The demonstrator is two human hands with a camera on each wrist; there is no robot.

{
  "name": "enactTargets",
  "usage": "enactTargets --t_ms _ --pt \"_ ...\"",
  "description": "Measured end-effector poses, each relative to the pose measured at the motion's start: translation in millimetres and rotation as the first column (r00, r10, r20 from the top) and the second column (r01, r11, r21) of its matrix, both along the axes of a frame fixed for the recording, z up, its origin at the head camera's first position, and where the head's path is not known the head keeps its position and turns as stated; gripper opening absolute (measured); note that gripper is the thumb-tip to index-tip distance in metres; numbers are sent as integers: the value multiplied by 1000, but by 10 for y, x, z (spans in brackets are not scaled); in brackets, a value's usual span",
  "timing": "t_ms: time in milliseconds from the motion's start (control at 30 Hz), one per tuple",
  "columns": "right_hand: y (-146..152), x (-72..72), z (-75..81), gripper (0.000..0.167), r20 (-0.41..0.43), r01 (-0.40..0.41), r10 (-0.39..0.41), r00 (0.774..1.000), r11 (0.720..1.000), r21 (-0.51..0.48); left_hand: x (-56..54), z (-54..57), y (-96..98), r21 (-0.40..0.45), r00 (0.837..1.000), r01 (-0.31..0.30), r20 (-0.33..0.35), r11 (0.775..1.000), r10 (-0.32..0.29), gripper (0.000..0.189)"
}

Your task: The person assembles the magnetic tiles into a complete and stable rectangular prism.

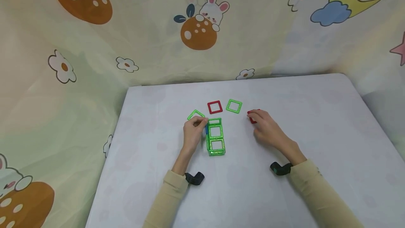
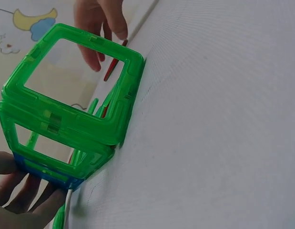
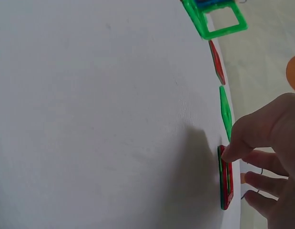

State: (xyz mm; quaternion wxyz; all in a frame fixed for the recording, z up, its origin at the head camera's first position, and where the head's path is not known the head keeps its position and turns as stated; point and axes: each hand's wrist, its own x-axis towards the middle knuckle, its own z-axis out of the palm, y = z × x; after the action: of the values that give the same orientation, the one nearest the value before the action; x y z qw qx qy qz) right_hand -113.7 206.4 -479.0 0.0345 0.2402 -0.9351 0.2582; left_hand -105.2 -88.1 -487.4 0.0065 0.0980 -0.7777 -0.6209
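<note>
Clamping the blue tile (image 1: pixel 207 130), left fingers (image 2: pixel 28 196) could oversqueeze, buckling the green-tile box (image 1: pixel 216 138); right fingers (image 1: pixel 260 114) pinch a red tile (image 3: pixel 224 185).

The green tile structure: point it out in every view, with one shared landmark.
Head: the green tile structure sits slightly right of and below centre.
Left wrist: large, on the left side.
Right wrist: upper right, cut off by the top edge.
Shared landmark: the right hand, visible in all three.
</note>
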Motion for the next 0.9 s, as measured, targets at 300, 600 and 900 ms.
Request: enactTargets --t_ms 300,600,900 --pt "22 -123 25 56 30 -7 4 1000 995 104 -3 -6 8 -7 1000 18 2 1000 -18 17" --pt "14 -140 18 54 88 0 -15 996 987 158 -22 -13 18 0 1000 20 -8 1000 -20 18" --pt "8 -149 36 51 36 -4 -3 999 979 205 -9 -14 3 4 1000 9 -14 1000 -9 16"
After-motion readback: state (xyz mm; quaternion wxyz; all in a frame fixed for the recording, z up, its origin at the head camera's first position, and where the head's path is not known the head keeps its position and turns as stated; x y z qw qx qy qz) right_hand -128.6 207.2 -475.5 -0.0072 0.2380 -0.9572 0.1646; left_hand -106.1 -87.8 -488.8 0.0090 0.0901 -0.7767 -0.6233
